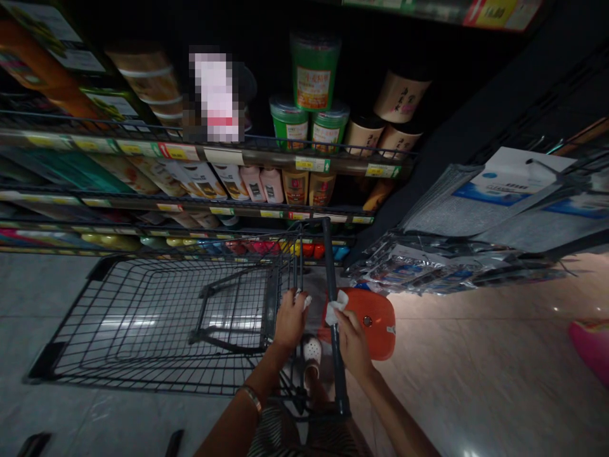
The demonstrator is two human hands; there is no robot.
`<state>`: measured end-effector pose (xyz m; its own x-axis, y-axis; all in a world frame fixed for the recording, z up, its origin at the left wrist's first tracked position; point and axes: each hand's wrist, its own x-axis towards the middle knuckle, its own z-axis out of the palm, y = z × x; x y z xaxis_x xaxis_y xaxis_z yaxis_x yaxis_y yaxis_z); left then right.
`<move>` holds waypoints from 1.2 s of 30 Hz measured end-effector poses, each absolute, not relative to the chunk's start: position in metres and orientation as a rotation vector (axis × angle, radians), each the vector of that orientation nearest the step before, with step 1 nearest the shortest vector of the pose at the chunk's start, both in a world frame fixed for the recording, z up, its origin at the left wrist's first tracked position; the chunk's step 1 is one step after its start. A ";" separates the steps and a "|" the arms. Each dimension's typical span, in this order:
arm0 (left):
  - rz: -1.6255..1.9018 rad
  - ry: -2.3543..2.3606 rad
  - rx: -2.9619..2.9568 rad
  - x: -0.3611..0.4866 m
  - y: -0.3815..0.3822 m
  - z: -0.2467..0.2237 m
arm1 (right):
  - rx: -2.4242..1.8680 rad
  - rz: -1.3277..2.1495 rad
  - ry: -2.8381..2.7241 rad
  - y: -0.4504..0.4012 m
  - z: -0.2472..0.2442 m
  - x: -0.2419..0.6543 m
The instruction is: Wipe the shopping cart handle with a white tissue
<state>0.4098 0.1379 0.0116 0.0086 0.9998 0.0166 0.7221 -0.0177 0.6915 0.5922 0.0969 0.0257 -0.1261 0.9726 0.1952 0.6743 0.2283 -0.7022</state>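
Observation:
A dark wire shopping cart stands in front of me, its basket stretching to the left. Its handle bar runs up the view between my arms. My left hand, on the basket side of the handle, has its fingers closed on a crumpled white tissue. On the handle's right side, my right hand pinches another white tissue, which lies against the bar.
Shelves of tubs and bottles span the far side. Packaged grey cloths hang at the right. An orange-red basket sits beyond my right hand. A white shoe shows below the handle.

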 end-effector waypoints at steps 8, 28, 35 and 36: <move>0.756 1.740 1.744 0.412 0.136 0.012 | -1.531 0.565 -1.896 0.188 0.023 0.581; 1.242 1.555 0.820 0.448 0.136 0.062 | -1.454 1.207 -1.196 0.183 0.057 0.576; 1.238 1.281 0.523 0.470 0.142 0.064 | -1.335 1.530 -1.043 0.149 0.081 0.564; 1.233 1.242 0.498 0.472 0.141 0.065 | -1.343 1.510 -1.073 0.148 0.082 0.564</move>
<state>0.4724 0.1410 0.0653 -0.1525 0.8897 -0.4304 -0.4238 0.3345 0.8417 0.5644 0.1482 0.0815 -0.0867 0.9535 -0.2887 -0.0408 -0.2929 -0.9553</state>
